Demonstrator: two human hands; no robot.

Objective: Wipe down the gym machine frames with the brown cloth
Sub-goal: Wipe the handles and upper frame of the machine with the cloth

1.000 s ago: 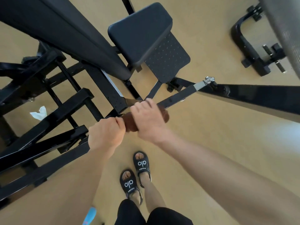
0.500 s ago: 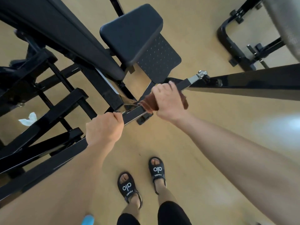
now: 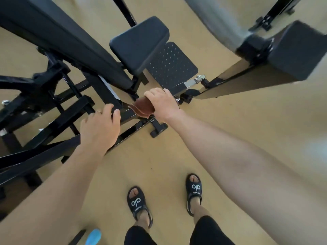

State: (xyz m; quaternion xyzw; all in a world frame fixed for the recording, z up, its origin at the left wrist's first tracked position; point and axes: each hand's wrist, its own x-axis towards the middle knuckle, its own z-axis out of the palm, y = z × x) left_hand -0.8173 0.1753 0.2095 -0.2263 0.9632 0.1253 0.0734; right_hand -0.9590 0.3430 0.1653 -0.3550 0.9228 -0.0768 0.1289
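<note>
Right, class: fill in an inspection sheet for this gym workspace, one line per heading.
Surface: tan floor, bare where seen.
Job's things: brown cloth on the black machine frame.
Clutter: blue object at bottom edge.
Grippers: right hand grips the cloth; left hand holds a frame bar.
Cables: nothing seen.
Surroundings: padded seat, perforated footplate, black sandals.

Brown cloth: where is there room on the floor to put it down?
Bare floor lies between the right forearm, the black machine frame and the sandals. Left of the left hand, the bars crowd together.
</note>
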